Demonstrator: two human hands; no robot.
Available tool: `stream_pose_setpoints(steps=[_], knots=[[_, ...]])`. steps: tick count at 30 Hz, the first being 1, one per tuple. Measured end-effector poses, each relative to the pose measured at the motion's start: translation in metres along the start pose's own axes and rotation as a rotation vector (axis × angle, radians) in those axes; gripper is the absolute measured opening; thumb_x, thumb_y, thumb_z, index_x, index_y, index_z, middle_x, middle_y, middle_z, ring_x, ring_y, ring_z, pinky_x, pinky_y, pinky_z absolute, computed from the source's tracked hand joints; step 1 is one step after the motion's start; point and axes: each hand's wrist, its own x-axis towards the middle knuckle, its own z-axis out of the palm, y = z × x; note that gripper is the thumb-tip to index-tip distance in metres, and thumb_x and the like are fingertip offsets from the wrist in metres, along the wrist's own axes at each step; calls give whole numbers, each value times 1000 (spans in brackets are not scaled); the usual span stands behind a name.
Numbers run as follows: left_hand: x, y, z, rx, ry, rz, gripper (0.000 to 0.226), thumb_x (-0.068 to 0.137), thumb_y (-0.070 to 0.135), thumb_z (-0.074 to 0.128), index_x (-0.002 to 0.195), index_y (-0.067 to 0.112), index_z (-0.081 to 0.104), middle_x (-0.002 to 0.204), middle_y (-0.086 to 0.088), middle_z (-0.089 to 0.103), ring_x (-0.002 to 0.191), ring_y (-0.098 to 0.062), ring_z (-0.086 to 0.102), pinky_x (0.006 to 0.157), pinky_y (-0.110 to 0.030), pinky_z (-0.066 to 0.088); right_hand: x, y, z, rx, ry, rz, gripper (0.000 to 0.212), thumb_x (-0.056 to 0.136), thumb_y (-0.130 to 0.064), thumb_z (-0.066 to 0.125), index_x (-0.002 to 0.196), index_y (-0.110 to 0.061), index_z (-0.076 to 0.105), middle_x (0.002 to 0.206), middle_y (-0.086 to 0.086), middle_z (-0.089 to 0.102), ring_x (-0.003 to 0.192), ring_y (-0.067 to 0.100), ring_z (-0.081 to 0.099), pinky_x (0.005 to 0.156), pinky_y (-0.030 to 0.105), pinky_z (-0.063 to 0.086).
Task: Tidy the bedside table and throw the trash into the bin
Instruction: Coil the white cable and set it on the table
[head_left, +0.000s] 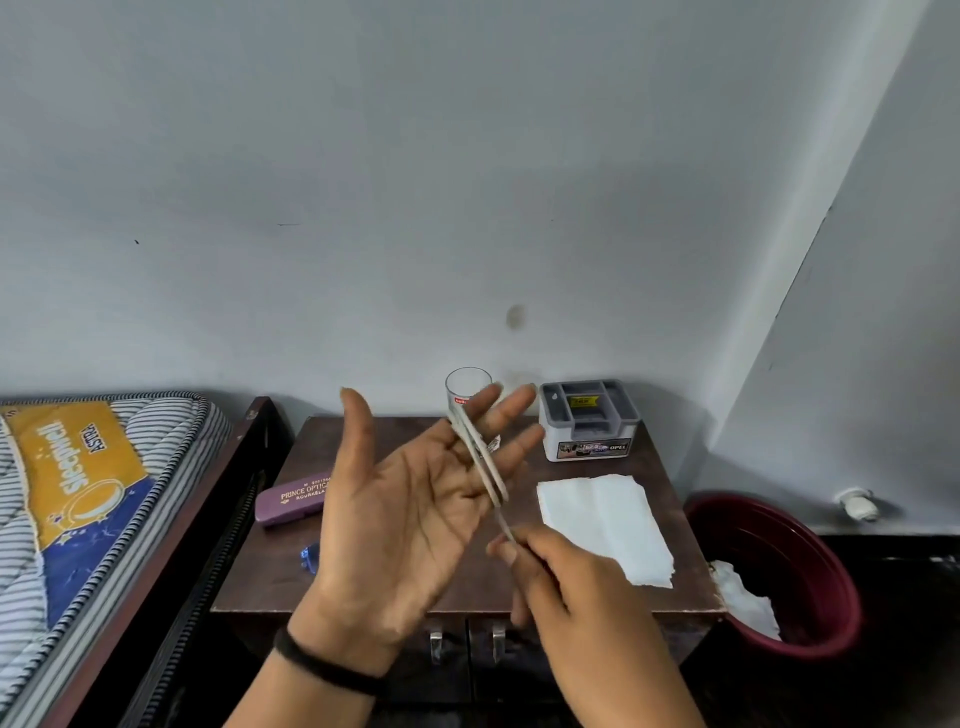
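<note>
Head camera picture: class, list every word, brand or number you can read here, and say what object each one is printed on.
"Sleepwell" and "ASTRA": on the yellow label of the mattress.
"PRINCE OPTICA…", cut off by the left hand: on the purple spectacle case; the smaller lines around it are too blurred to read.
"OPEL": on the front sticker of the grey organiser box; its other print and yellow tag are too small to read.
Red label on the glass: unreadable.

Bedside table (363, 587): front-centre strip bare, reachable from the near edge. Back edge crowded by a drinking glass (466, 384) and grey organiser (588, 421); purple spectacle case (292, 500) and small blue item (309, 557) sit left, white tissue (602, 525) right. Bed frame (171, 551) blocks the left side, maroon bin (800, 577) the right.
</note>
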Motion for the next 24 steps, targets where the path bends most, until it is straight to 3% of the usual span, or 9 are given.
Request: stream_pose_setpoints(steps=[4, 7, 9, 10, 13, 15, 18, 21, 24], knots=[[8, 0, 11, 454, 148, -79, 87, 82, 70, 17, 139, 7, 37, 133, -10, 57, 128, -20, 49, 110, -29, 30, -7, -13, -16, -157, 23, -4, 26, 94, -54, 34, 111, -39, 47, 77, -11, 54, 83, 9, 58, 75, 27, 47], [6, -8, -7, 769, 71, -162, 84, 79, 77, 22, 127, 15, 51, 114, -8, 69, 122, -23, 54, 85, -17, 42, -10, -17, -27, -276, 110, -21, 24, 93, -53, 37, 110, -39, 46, 92, -15, 59, 89, 4, 57, 76, 23, 46], [0, -11, -24, 961, 85, -158, 80, 50, 92, 45, 96, 29, 65, 84, 4, 76, 110, -26, 60, 86, -24, 46, -9, -15, -27, -420, 167, -98, 15, 87, -47, 48, 98, -38, 53, 85, -19, 61, 79, 3, 60, 64, 22, 49], [-2, -10, -25, 1074, 75, -185, 76, 48, 95, 42, 85, 32, 66, 79, 5, 73, 104, -26, 63, 90, -31, 47, -9, -14, -27, -464, 188, -125, 12, 78, -46, 54, 87, -39, 56, 74, -20, 60, 68, 3, 59, 52, 21, 47], [-12, -13, -14, 1252, -42, -230, 82, 72, 87, 20, 79, 18, 64, 76, -11, 68, 90, -29, 65, 93, -47, 44, -11, -12, -31, -424, 238, -161, 15, 69, -55, 51, 77, -45, 57, 64, -20, 54, 58, 4, 54, 39, 17, 39], [-19, -11, -5, 1162, -116, -339, 82, 76, 82, 17, 81, 19, 68, 67, -9, 69, 88, -20, 68, 95, -40, 44, -11, -7, -36, -343, 296, -183, 19, 72, -60, 47, 80, -48, 59, 71, -20, 56, 64, 4, 51, 44, 14, 39], [-23, -6, 2, 789, -147, -520, 90, 65, 89, 22, 90, 17, 70, 53, -3, 64, 91, -29, 70, 97, -34, 47, -6, 3, -36, -30, 355, -245, 17, 76, -57, 54, 87, -48, 64, 82, -17, 62, 68, 6, 54, 54, 18, 42], [-25, -4, 7, 535, -249, -487, 88, 77, 79, 19, 103, 7, 63, 53, -1, 61, 91, -33, 69, 101, -37, 43, 0, 7, -27, 302, 345, -316, 16, 81, -43, 59, 90, -39, 71, 85, -7, 67, 78, 15, 64, 64, 32, 50], [-25, -3, 8, 252, -286, -406, 81, 87, 69, 25, 112, -2, 56, 62, -6, 63, 91, -33, 69, 100, -45, 41, 2, 4, -23, 391, 350, -327, 19, 83, -37, 55, 94, -36, 71, 87, -9, 69, 84, 12, 66, 70, 21, 51]])
